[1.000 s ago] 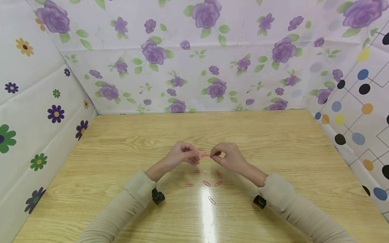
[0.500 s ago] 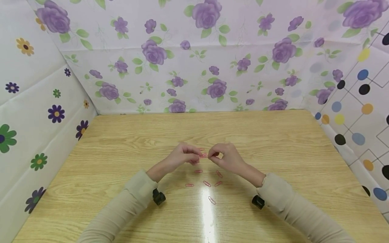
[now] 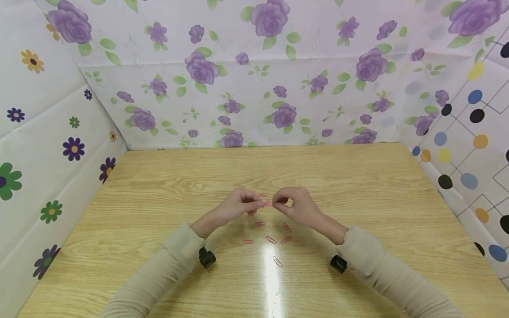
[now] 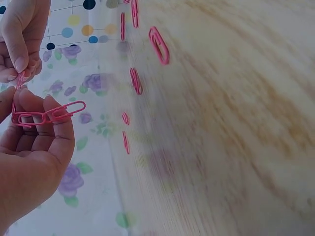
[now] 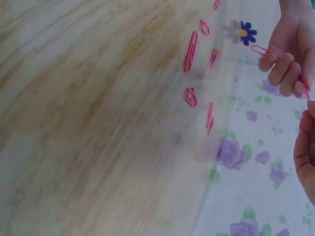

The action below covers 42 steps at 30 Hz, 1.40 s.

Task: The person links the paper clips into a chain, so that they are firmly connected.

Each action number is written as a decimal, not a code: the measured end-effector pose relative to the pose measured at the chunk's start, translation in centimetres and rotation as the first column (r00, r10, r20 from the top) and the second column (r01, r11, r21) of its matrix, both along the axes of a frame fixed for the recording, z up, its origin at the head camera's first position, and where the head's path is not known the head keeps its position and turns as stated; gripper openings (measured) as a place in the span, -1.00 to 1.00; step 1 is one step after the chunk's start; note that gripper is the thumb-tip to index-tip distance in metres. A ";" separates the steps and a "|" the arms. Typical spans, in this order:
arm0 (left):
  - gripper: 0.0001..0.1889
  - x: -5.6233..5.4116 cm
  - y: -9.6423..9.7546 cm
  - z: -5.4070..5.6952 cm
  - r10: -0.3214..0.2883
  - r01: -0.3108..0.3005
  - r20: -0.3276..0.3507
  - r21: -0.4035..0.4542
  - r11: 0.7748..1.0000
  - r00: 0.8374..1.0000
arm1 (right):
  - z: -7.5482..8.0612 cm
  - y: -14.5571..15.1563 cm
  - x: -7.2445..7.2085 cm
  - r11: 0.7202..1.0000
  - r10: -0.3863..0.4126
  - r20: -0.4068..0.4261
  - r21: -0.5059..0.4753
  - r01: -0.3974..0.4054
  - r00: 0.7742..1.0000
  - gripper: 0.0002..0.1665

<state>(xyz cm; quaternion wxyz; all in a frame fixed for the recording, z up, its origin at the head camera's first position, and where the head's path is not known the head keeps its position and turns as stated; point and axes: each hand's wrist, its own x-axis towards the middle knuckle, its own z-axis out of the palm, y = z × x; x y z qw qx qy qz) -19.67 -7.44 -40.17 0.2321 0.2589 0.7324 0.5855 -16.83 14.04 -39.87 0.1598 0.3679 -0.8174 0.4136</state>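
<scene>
My left hand (image 3: 238, 206) holds a short chain of linked pink paper clips (image 4: 33, 118), which lies across its curled fingers in the left wrist view. One end clip of that chain (image 5: 261, 49) sticks out past the fingers in the right wrist view. Facing it, my right hand (image 3: 298, 206) pinches a pink paper clip (image 4: 20, 80) between thumb and forefinger. This clip bridges the narrow gap between the hands, above the table. Whether it is hooked into the chain is hard to tell, as fingertips cover part of it.
Several loose pink paper clips lie on the wooden table (image 3: 179, 176), such as one below the hands (image 3: 271, 240) and one nearest the body (image 3: 277, 261). Another clip (image 3: 262, 194) lies just behind the hands. Flowered cloth (image 3: 246, 101) stands behind the table.
My right hand has shifted slightly left, narrowing the gap between the hands. The left fingers have changed their hold a little on the chain. The loose clips on the table have stayed put.
</scene>
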 end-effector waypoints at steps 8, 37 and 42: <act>-0.75 -0.1 -0.6 0.1 0.021 -0.021 -0.045 -0.009 1.000 0.999 | -0.4 1.4 -0.3 0.994 -0.021 0.084 0.106 0.012 0.996 -0.90; -0.74 -0.4 -1.7 -0.5 0.021 -0.021 -0.075 0.009 1.000 0.997 | -3.7 3.3 -0.8 0.899 0.017 0.392 0.397 -0.185 0.920 -0.80; -0.74 -0.4 -1.8 -0.6 0.036 -0.035 -0.058 0.006 0.999 0.998 | -3.6 3.2 -0.7 0.892 0.010 0.387 0.414 -0.183 0.922 -0.84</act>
